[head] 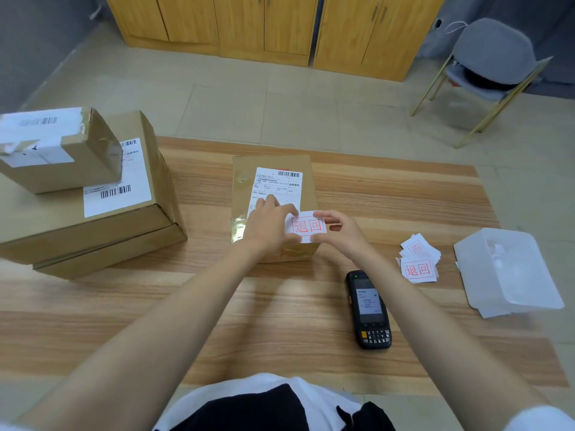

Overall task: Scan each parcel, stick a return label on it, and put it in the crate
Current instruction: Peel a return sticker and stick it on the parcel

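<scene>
Now | left hand [269, 227] pinches return label [308, 227] | right hand [342, 231] pinches it | over parcel [244, 172]

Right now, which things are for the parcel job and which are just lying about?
For the job: middle parcel; return label, held by left hand and right hand; scanner; spare labels; stacked parcels.

Just lying about: grey chair; wooden cupboards; white tub, use unclear.
</scene>
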Motion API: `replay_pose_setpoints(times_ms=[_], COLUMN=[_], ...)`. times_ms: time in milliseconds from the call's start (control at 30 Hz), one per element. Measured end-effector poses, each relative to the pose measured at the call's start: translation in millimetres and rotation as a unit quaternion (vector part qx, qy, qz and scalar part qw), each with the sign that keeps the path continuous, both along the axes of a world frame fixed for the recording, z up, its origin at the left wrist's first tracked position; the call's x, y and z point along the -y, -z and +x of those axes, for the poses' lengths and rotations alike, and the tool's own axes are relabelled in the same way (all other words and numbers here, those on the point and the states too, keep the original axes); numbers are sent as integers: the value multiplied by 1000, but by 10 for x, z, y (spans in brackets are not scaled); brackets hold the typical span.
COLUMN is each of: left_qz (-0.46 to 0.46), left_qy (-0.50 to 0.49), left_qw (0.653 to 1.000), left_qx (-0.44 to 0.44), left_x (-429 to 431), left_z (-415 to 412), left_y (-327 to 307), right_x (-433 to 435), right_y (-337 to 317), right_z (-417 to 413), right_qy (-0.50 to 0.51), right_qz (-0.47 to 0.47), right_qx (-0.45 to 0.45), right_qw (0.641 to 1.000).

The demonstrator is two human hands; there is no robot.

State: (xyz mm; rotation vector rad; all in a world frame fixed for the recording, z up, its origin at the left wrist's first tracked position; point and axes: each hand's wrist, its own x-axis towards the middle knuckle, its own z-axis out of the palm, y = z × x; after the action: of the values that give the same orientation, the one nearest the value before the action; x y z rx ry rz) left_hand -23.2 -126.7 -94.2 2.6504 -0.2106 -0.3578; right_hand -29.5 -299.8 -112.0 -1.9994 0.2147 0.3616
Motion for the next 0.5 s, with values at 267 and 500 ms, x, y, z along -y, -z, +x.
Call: replay_pose_setpoints(times_ms=[267,500], left_qz=[51,29], left_qy=[-5,-5], left_qw=[997,998], left_qx=[58,50], left_x=[-64,-101], left_z=[-41,-18], left_y=[131,121], right_x=[22,87], right_y=[5,21], right_z=[-42,-62], right_qy=[-38,-41], right_qz=[-10,2], right_qx=[15,10], right_qw=[999,999])
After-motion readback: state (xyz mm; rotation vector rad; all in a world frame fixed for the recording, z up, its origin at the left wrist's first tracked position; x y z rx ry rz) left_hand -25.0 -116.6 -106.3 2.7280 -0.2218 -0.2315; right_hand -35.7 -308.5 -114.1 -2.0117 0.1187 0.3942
